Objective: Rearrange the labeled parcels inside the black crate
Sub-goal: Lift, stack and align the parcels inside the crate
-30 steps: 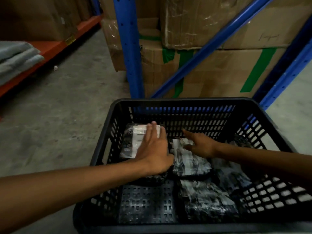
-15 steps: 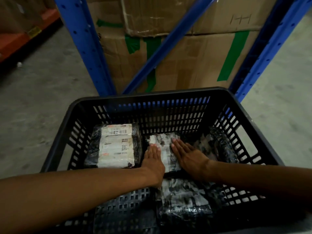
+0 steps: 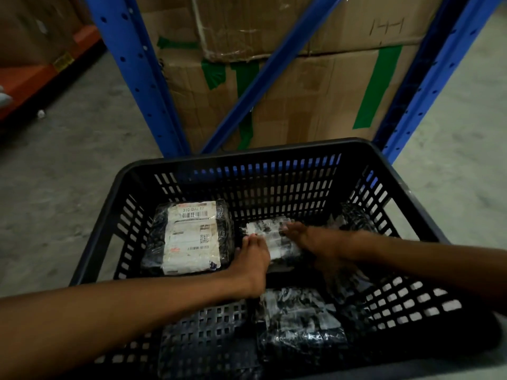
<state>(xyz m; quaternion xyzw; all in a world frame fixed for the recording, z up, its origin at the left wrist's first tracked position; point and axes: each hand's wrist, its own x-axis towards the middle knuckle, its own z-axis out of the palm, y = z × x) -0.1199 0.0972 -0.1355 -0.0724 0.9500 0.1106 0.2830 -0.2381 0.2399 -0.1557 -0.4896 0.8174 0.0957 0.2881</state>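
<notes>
On the far left an orange shelf beam [image 3: 33, 78] runs along the grey concrete floor [image 3: 68, 165]. Next comes the black slotted plastic crate [image 3: 258, 152], standing in front of a blue steel rack upright [image 3: 137, 75] and stacked brown cardboard cartons with green tape [image 3: 315, 86]. In the crate's far-left corner lies a black plastic-wrapped parcel with a large white shipping label [image 3: 192, 237], label up (barcode at its far end). Just right of it, the left hand [image 3: 253, 261] lies flat, fingers together, pressed on the left edge of a smaller black-wrapped parcel with a white label [image 3: 270, 237] at the crate's middle. The right hand [image 3: 315, 242] rests palm-down on that same parcel's right side, fingers extended; neither hand is closed around it. Nearer the camera lies another glossy black wrapped parcel [image 3: 299, 322]; a further dark wrapped bundle [image 3: 356, 218] sits against the right wall, blurred.
</notes>
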